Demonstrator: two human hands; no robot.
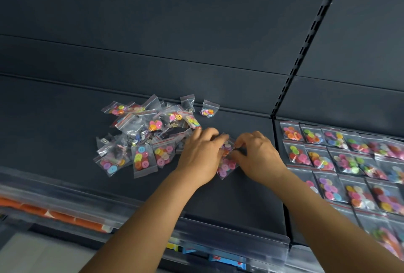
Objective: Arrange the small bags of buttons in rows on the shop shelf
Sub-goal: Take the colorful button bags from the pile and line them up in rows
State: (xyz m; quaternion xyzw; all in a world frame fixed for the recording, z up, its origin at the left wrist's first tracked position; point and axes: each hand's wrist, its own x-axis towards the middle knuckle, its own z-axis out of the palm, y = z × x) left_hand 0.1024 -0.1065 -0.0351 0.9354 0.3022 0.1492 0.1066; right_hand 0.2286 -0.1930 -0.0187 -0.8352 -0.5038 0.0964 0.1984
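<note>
A loose heap of small clear bags of coloured buttons (pixel 150 133) lies on the dark shelf (pixel 65 124), left of centre. One bag with pink and purple buttons (pixel 226 163) sits between my hands. My left hand (pixel 201 154) and my right hand (pixel 258 154) both pinch its upper edge, fingers closed on it. On the neighbouring shelf section to the right, several bags (pixel 341 159) lie flat in neat rows.
A slotted black upright (pixel 306 43) divides the two shelf sections. A lone bag (pixel 209 109) leans on the back ledge. Along the front edge runs a clear plastic price strip (pixel 218 235), with orange items (pixel 54 216) on the shelf below.
</note>
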